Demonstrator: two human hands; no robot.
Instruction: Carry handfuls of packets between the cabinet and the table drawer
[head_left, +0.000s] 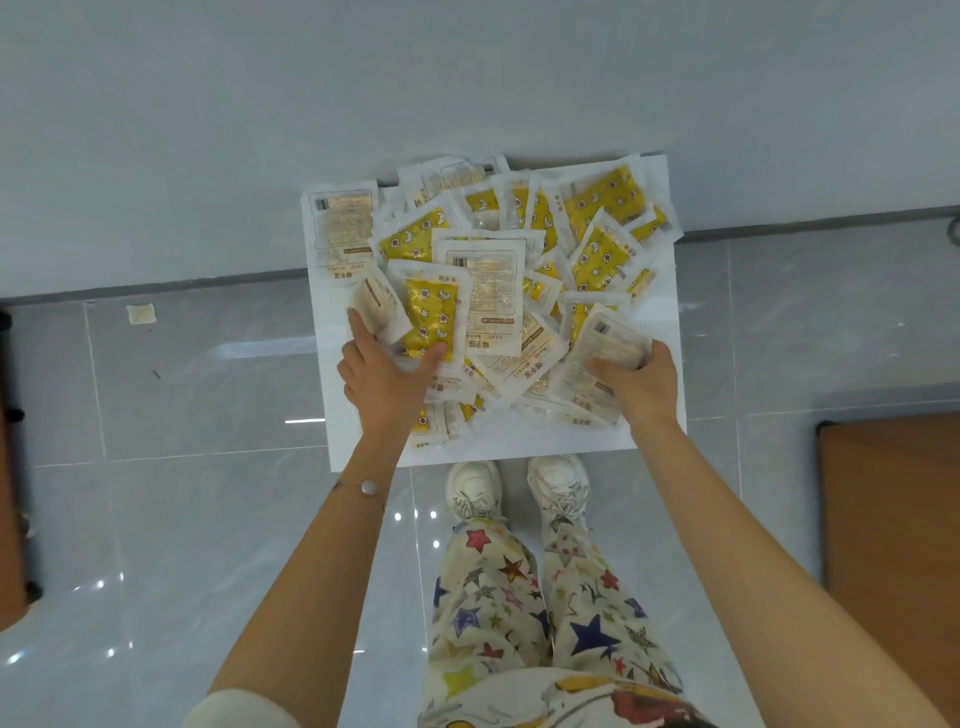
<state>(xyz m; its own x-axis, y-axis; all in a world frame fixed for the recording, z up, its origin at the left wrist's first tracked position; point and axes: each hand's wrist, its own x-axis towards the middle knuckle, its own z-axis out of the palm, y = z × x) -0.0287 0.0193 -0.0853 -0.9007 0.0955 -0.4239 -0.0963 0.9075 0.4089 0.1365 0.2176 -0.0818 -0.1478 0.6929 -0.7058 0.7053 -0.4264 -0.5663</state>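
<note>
Crinkly flat plastic packets (488, 291), both hands (382, 382)

Packet print (488, 283) too blurred

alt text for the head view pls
Both hands reach into a heap of yellow-and-white packets on a white sheet on a tiled floor; the left hand grips one yellow packet, the right hand grips a white-backed packet.
</note>
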